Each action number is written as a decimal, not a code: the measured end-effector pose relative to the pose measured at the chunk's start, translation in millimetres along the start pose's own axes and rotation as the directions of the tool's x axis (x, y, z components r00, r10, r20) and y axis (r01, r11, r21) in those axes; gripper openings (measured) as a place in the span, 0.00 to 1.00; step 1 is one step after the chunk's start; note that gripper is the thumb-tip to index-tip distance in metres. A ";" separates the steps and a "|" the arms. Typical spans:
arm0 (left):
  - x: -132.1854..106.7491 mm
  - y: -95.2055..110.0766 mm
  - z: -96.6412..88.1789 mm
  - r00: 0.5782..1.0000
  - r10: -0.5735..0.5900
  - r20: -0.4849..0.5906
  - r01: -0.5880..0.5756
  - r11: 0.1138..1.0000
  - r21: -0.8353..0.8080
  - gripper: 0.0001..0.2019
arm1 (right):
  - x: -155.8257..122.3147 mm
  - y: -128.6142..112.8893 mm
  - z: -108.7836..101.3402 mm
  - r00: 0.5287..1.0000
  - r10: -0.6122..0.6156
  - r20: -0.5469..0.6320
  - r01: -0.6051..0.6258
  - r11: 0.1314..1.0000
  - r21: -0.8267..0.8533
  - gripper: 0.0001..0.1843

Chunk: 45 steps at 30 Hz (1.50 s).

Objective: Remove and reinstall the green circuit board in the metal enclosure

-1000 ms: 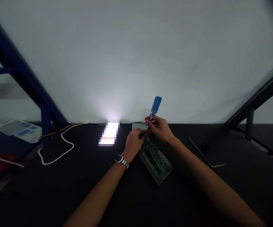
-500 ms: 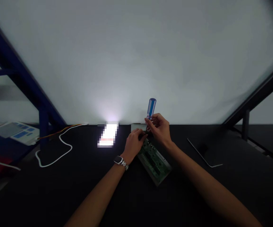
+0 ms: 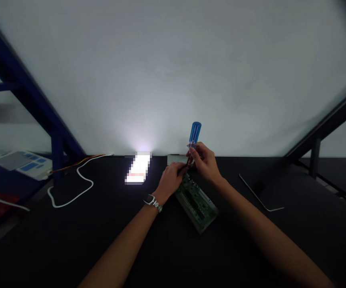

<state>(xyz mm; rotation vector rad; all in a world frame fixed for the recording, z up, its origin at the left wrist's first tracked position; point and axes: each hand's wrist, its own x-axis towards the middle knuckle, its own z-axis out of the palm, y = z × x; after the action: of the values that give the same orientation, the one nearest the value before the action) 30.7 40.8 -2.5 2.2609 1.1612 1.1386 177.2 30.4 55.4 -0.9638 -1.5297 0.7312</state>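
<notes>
A screwdriver [image 3: 195, 132] with a clear blue handle stands nearly upright, tilted slightly right. My right hand [image 3: 206, 162] is closed around it low on the handle, thumb and fingers pinching. Below it lies a green circuit board [image 3: 201, 208] in a pale frame, set diagonally on the black table. My left hand [image 3: 170, 178], a watch [image 3: 149, 199] and bracelet on its wrist, rests over the board's far left end. Its fingers are pressed together close to the screwdriver's shaft; what they pinch is hidden. The screwdriver's tip is hidden too.
A brightly lit, pixelated panel [image 3: 138, 168] lies left of my hands. A white cable [image 3: 92, 184] curls farther left, near a white-and-blue panel [image 3: 29, 164]. A thin bent rod [image 3: 255, 194] lies at right. Behind stands a pale wall [image 3: 173, 80]; a pale flat object [image 3: 173, 159] lies against it.
The screwdriver's handle has turned in my right hand and leans slightly more to the right. My left hand stays at the board's far end. The view has shifted slightly.
</notes>
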 end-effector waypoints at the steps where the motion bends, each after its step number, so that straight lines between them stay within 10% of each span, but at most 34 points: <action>1: 0.1 -1.4 -0.1 1.000 -0.008 -0.003 0.007 1.000 -0.008 0.09 | -0.2 0.6 -1.4 1.000 0.006 0.022 -0.006 1.000 0.001 0.17; 15: 4.9 -4.3 4.7 0.995 -0.049 -0.086 0.044 0.997 -0.057 0.06 | 0.5 13.0 -2.6 0.995 0.019 -0.095 -0.032 0.990 -0.140 0.18; 32: 2.7 -8.8 -1.6 1.000 -0.017 0.001 0.017 0.997 -0.078 0.08 | 5.1 4.8 -8.7 0.983 0.039 0.181 0.010 0.966 -0.259 0.14; 45: 6.6 -4.3 -1.6 0.997 -0.054 -0.057 0.053 0.998 -0.013 0.05 | 4.3 -0.8 -11.2 0.999 0.020 0.038 -0.007 0.949 -0.315 0.13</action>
<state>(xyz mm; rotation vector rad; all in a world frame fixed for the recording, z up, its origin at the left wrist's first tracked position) 29.5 48.5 -0.9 2.1884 1.2270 1.1935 187.9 33.3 60.1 -1.2027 -1.7102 0.5255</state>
